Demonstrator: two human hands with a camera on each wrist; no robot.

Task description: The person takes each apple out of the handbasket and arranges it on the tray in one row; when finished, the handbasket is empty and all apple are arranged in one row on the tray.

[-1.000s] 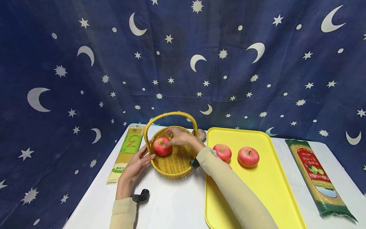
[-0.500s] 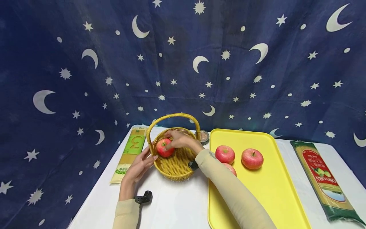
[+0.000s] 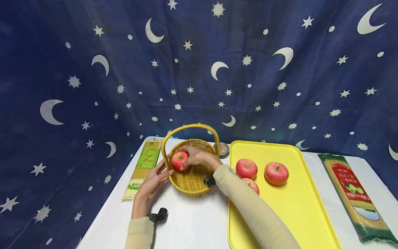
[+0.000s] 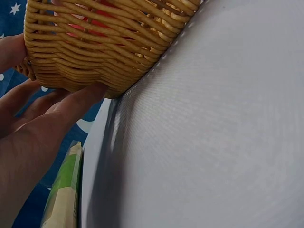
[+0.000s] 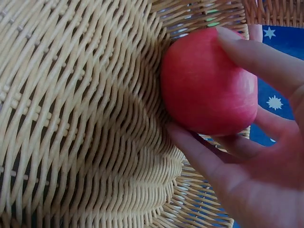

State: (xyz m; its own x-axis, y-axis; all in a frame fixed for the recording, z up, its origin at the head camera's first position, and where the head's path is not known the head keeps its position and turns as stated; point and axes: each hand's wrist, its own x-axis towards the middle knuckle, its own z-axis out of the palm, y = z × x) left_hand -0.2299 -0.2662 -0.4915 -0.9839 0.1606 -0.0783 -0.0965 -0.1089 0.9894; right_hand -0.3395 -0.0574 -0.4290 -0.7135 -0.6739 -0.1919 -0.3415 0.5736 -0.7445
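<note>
A yellow wicker basket [image 3: 192, 181] with an arched handle stands on the white table. Inside it, against the left wall, is a red apple [image 3: 178, 160]. My right hand [image 3: 199, 156] reaches in and holds this apple, thumb on one side and fingers on the other, as the right wrist view shows. My left hand [image 3: 153, 183] holds the basket's left side at the foot of the handle. In the left wrist view its fingers [image 4: 78, 104] lie along the woven outer wall and the thumb is near the rim.
A yellow tray [image 3: 292, 214] on the right bears several apples [image 3: 276, 173], one partly behind my right sleeve. Pasta packs lie at the left [image 3: 144, 159] and far right [image 3: 357, 197]. A small round container [image 3: 223, 150] sits behind the basket; a starry blue cloth [image 3: 199, 69] hangs beyond.
The whole head view has shifted slightly. My right fingers have closed in on the apple in the basket; my left hand stays at the basket's side.
</note>
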